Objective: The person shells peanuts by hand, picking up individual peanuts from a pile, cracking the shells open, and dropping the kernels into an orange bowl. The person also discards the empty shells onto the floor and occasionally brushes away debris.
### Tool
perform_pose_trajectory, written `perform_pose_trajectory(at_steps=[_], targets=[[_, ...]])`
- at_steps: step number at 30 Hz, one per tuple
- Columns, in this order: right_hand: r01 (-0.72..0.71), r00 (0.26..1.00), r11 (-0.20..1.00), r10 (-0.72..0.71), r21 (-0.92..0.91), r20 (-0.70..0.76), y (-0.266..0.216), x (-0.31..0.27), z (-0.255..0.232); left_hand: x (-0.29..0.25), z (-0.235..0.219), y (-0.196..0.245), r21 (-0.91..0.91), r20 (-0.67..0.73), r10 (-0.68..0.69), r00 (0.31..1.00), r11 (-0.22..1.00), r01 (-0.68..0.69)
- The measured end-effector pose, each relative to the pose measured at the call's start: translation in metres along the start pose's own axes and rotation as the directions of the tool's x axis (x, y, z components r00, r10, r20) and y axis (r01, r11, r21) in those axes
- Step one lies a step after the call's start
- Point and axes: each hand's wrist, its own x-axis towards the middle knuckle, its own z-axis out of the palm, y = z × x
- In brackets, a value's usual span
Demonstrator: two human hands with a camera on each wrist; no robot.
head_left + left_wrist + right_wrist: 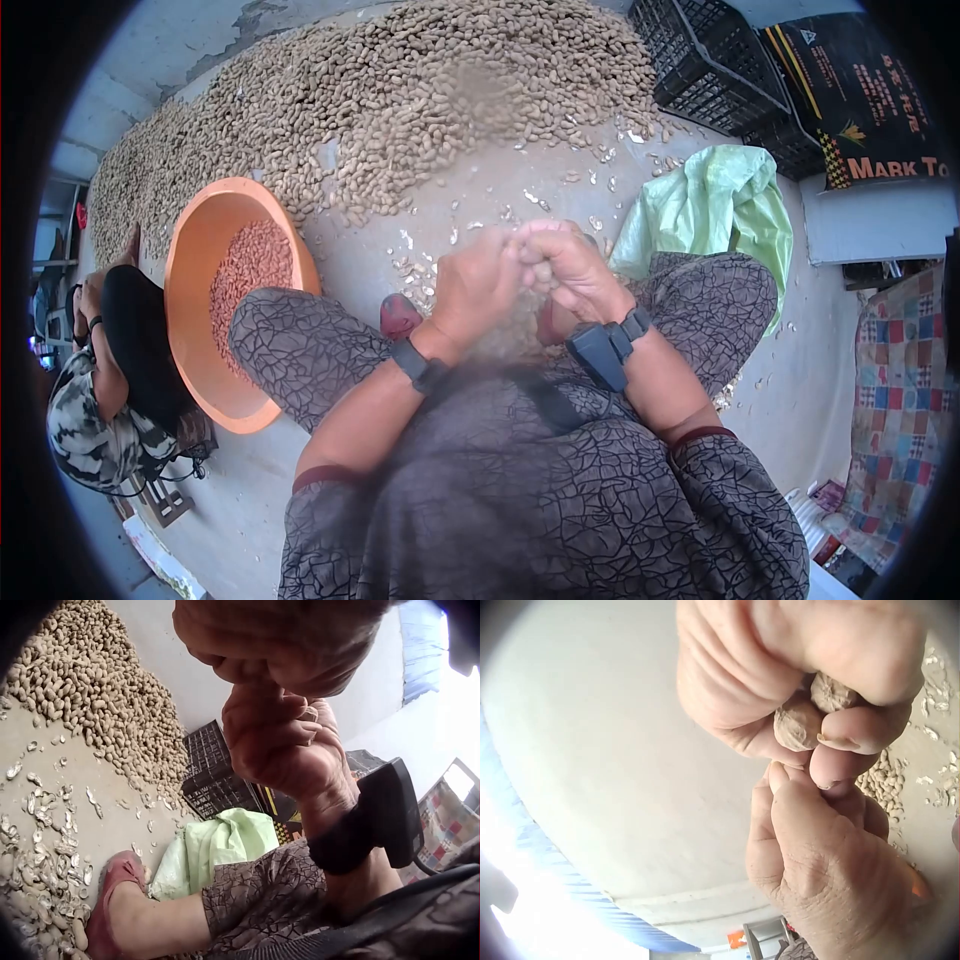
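My right hand (575, 265) curls round unshelled peanuts (541, 272). Two of these peanuts (796, 726) show between its palm and fingers in the right wrist view. My left hand (478, 282) meets it at the fingertips, in front of my body. Seen from the right wrist, the left hand (829, 855) has bent fingers and a thumb close against them, just below the right hand (802, 675). Whatever lies between the left fingertips is hidden. In the left wrist view the left hand (277, 641) covers part of the right hand (281, 746).
A large heap of unshelled peanuts (400, 100) spreads across the floor ahead. An orange basin (190, 290) with shelled kernels (250, 270) stands left of my knee. Empty shells (49, 855) litter the floor between my feet. Green sack (700, 200), black crates (705, 65) and a seated person (100, 400) are around.
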Motion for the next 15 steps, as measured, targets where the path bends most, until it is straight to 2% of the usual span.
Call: perform_pose_trajectory(at_steps=[6,9,11,12,13,14,15], targets=[[-0.037,0.992,0.999,0.036,-0.007,-0.120,0.002,-0.001,0.011,-0.003,0.009,-0.010,0.024,-0.094,0.073,0.993,0.997,-0.071],[-0.066,0.994,0.998,0.065,-0.007,-0.084,0.003,-0.001,0.010,-0.003,0.013,-0.017,-0.006,-0.041,-0.003,0.999,1.000,0.003],[-0.052,0.992,0.999,0.049,-0.018,-0.115,0.003,-0.001,0.012,-0.003,0.020,-0.024,-0.296,-0.070,-0.131,0.989,0.949,0.105],[-0.036,0.988,0.999,0.032,-0.029,-0.148,0.004,-0.001,0.013,-0.001,0.019,-0.022,-0.297,-0.071,-0.131,0.989,0.949,0.105],[-0.036,0.989,0.999,0.031,-0.030,-0.147,0.005,-0.002,0.014,0.002,0.016,-0.020,-0.390,-0.067,-0.182,0.981,0.910,0.142],[0.016,0.987,0.998,-0.026,-0.067,-0.158,0.006,-0.003,0.016,0.003,0.015,-0.018,-0.479,-0.058,-0.232,0.971,0.860,0.177],[0.067,0.982,0.992,-0.084,-0.105,-0.167,0.007,-0.003,0.017,0.004,0.016,-0.021,-0.478,-0.059,-0.231,0.971,0.860,0.176]])
